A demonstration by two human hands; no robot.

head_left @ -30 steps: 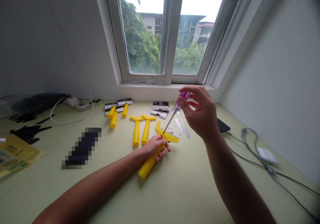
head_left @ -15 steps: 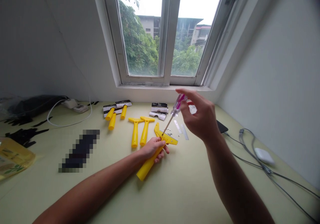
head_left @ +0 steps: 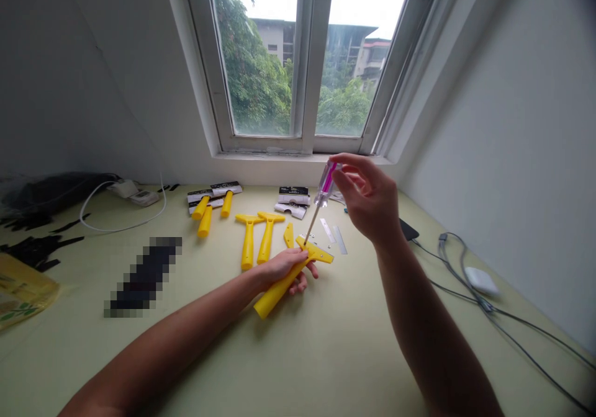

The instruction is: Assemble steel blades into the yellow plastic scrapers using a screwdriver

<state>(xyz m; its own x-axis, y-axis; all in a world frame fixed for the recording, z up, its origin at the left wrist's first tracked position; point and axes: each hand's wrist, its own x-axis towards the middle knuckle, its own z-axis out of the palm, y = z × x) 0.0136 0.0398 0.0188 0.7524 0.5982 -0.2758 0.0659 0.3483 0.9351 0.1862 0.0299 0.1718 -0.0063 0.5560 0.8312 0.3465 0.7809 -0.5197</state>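
My left hand (head_left: 289,267) is closed around the neck of a yellow scraper (head_left: 274,296), its handle slanting toward me and its wide head pointing away. My right hand (head_left: 370,197) grips the clear and purple handle of a screwdriver (head_left: 326,181) with its fingertips. The screwdriver's shaft slopes down and its tip meets the scraper's head near my left thumb. A loose yellow plate (head_left: 288,236) lies just behind the scraper. Two thin metal blades (head_left: 339,239) and several tiny screws rest on the table beyond.
Two yellow scrapers (head_left: 248,243) lie left of my left hand. Several more sit with black-and-white sleeves (head_left: 200,197) at the back left; other sleeves (head_left: 293,200) are at back centre. Cables (head_left: 459,268) and a white case (head_left: 481,282) are at right. A yellow bag (head_left: 25,290) stands at left.
The screwdriver has become more upright, with its tip still at the scraper's head. My view has shifted slightly. Both hands keep their hold.
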